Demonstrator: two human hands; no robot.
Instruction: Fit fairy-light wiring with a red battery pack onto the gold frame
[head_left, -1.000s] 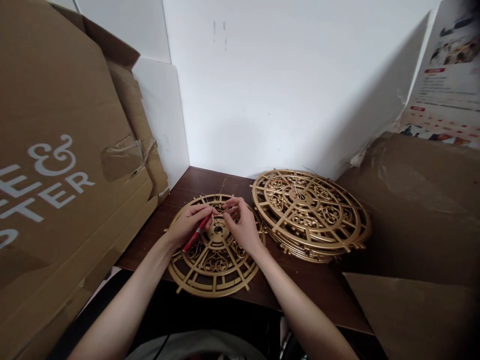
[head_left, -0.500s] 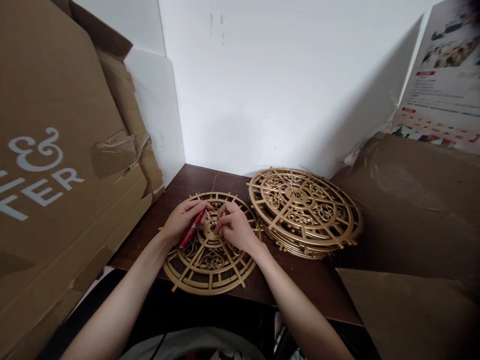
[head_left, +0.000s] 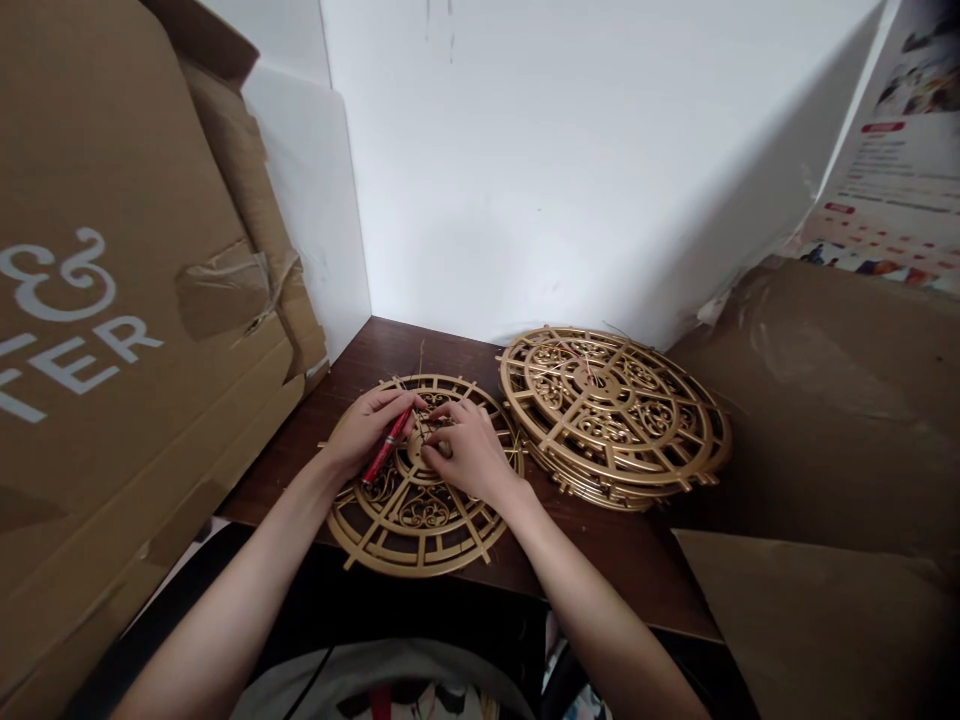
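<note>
A round gold openwork disc [head_left: 420, 570] with scrollwork and short spokes lies flat before me. My left hand [head_left: 369, 425] is closed over its left side, gripping a slim red pen-like tool with a silver band [head_left: 386, 448], slanted down toward me. Thin dark strands stand by the left fingertips, above the disc's hub [head_left: 415, 452]. Over the right half of the disc is my right hand [head_left: 474, 448], fingers curled in toward the hub close to the strands. What its fingertips pinch is too small to make out. Both hands partly hide the disc's middle.
A stack of similar gold discs [head_left: 615, 440] stands at the right, with thin wires on top. The dark brown tabletop [head_left: 600, 560] meets a white wall [head_left: 525, 180]. Cardboard boxes flank it, one at the left [head_left: 112, 250] and one at the right [head_left: 817, 420].
My right hand's fingers have shifted slightly, with the thumb now lower beside the hub. The left hand keeps the red tool in place. The view has tilted a little.
</note>
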